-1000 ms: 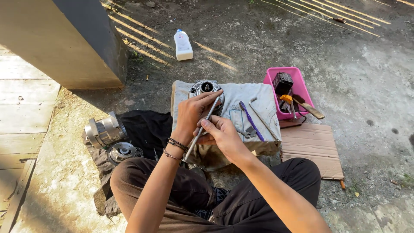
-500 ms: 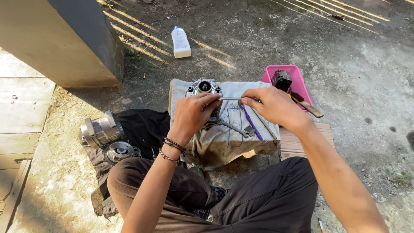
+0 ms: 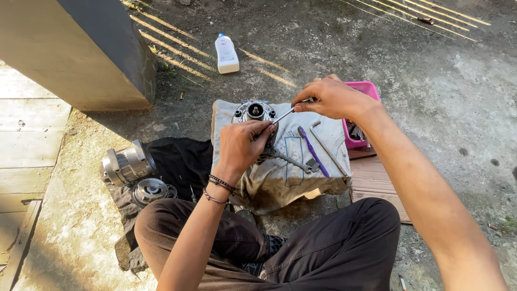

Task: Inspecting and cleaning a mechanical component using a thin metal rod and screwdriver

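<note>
Resting on a cloth-draped block (image 3: 285, 172), the metal housing (image 3: 254, 112) sits at the cloth's far edge. Left hand (image 3: 243, 146), its grip clamped, steadies the housing; right hand (image 3: 333, 98) pinches a slim rod (image 3: 284, 114) angled toward it. A wrench (image 3: 293, 160) lies just beside the left hand.

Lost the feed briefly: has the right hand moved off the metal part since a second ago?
Yes. The right hand has swung right, away from the left hand, toward the pink tray, gripping a slim metal tool.
</note>
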